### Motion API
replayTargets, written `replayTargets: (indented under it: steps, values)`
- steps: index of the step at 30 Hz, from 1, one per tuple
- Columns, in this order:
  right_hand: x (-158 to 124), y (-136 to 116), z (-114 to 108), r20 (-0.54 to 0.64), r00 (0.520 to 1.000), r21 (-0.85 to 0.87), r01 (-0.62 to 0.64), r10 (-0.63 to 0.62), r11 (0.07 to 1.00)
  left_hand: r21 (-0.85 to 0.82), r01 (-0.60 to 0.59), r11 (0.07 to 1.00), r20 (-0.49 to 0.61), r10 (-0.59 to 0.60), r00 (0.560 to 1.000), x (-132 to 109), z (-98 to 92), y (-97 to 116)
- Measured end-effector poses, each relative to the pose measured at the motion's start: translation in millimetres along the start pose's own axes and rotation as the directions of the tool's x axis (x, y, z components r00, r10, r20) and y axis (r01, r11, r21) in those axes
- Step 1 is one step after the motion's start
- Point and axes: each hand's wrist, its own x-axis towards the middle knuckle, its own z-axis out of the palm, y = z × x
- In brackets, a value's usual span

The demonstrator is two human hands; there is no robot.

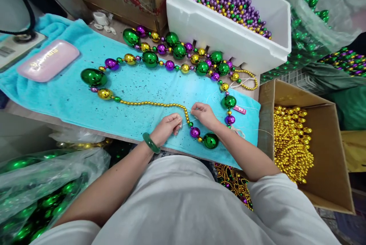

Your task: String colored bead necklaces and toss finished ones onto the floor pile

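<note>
A long bead necklace of large green, purple and gold balls lies in loops on a turquoise towel. A run of small gold beads leads to my hands at the towel's near edge. My left hand, with a green bangle on its wrist, is closed in a pinch on the thin white string beside the gold beads. My right hand is closed in a pinch on the same string just to the right. A purple bead and a big green ball lie just below my right hand.
A white foam box of small mixed beads stands behind the towel. A cardboard box of gold beads sits at the right. Plastic bags of green balls lie at the lower left. A pink case rests on the towel's left end.
</note>
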Motion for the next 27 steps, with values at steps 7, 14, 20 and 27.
replayTargets:
  steps: [7, 14, 20, 27]
  values:
    - [-2, -10, -2, 0.073, 0.997, 0.143, 0.014, -0.024, 0.99, 0.251, 0.018, 0.968, -0.148, 0.02, 0.989, 5, 8.6, -4]
    - [-8, -13, 0, 0.112, 0.993, 0.224, 0.012, -0.038, 0.974, 0.517, -0.057, 0.854, 0.031, 0.047, 0.998, 4, 4.2, 7]
    - [-10, -10, 4, 0.036, 0.993, 0.195, 0.106, -0.115, 0.975, 0.773, -0.132, 0.62, -0.01, 0.221, 0.975, 0, 10.9, 11]
    - [1, 2, 1, -0.126, 0.991, 0.223, 0.075, -0.048, 0.972, 0.816, -0.152, 0.557, 0.011, 0.249, 0.968, 2, 12.1, 7]
